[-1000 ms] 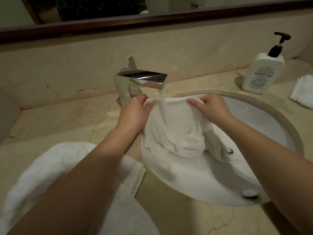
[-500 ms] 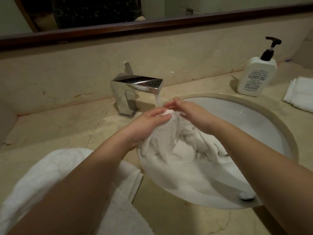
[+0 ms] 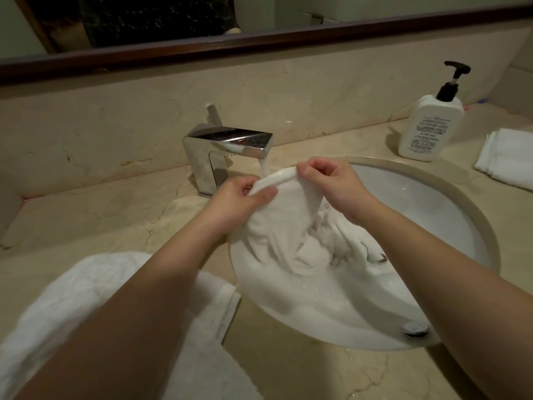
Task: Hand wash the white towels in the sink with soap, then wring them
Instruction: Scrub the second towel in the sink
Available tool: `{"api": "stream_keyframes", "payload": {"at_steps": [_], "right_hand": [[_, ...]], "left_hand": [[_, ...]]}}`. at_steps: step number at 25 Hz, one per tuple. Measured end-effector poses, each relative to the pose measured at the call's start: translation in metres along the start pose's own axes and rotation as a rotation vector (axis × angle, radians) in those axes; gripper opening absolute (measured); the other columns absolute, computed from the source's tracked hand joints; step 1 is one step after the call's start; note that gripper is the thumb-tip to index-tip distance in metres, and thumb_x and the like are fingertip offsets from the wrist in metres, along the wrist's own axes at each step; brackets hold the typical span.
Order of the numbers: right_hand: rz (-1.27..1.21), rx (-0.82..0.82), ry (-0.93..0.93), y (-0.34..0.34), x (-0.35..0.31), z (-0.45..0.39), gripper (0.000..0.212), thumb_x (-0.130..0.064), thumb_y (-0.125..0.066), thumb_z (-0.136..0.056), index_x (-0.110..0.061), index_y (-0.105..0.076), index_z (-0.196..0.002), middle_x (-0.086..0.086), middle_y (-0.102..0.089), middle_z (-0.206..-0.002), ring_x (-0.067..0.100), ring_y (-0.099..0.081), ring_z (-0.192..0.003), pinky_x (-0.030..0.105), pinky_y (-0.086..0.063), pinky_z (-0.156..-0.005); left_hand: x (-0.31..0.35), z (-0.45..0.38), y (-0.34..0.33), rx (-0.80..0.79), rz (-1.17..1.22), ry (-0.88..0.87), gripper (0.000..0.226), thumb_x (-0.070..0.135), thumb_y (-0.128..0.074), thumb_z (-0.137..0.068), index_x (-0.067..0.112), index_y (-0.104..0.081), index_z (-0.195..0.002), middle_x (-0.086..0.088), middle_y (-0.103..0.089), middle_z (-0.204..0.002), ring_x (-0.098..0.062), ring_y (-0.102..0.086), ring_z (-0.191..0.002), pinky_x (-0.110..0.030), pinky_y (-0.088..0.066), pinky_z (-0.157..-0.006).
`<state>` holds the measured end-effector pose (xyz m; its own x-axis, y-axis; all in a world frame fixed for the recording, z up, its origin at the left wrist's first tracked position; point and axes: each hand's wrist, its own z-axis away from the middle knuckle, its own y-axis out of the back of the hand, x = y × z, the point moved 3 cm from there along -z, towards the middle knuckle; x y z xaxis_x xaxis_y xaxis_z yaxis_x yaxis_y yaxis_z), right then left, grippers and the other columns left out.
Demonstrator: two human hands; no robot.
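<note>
Wetting step, judging by the running tap (image 3: 230,145): towel (image 3: 288,226) in the sink (image 3: 461,215) below the tap, top edge pinched by left hand (image 3: 242,200) and right hand (image 3: 331,183), fingers curled. Next: probably soap bottle (image 3: 429,125), right of the tap.

Towel (image 3: 291,226) in sink (image 3: 450,215), under faucet (image 3: 230,142)

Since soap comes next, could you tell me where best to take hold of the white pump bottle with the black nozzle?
Probably grip the white pump bottle around its flat-sided body, approaching from the sink side: it stands upright, and the black pump head above is narrow.
</note>
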<state>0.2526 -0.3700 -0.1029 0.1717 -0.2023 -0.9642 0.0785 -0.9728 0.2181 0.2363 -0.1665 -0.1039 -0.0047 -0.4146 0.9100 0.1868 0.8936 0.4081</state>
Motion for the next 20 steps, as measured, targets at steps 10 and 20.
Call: {"api": "stream_keyframes", "payload": {"at_steps": [10,20], "right_hand": [[0.528,-0.192,-0.237,0.013,0.048,0.004,0.069,-0.081,-0.049,-0.083,-0.015,-0.045,-0.063,-0.006,-0.036,-0.058,0.014,-0.034,-0.053,0.034,-0.026,-0.061],[0.685,-0.069,-0.215,0.013,0.055,-0.012,0.060,-0.058,-0.065,-0.088,0.000,-0.061,-0.073,0.008,-0.049,-0.065,0.024,-0.048,-0.059,0.037,-0.035,-0.056]], "left_hand": [[-0.009,0.000,0.011,0.252,0.534,0.148,0.018,0.035,-0.068,-0.096,0.021,-0.066,-0.086,0.006,-0.074,-0.077,-0.012,-0.072,-0.073,-0.024,-0.054,-0.065],[-0.009,0.008,0.016,0.433,0.577,0.320,0.024,0.031,-0.068,-0.091,0.011,-0.073,-0.103,-0.009,-0.076,-0.098,-0.029,-0.072,-0.091,-0.039,-0.058,-0.077]]}}
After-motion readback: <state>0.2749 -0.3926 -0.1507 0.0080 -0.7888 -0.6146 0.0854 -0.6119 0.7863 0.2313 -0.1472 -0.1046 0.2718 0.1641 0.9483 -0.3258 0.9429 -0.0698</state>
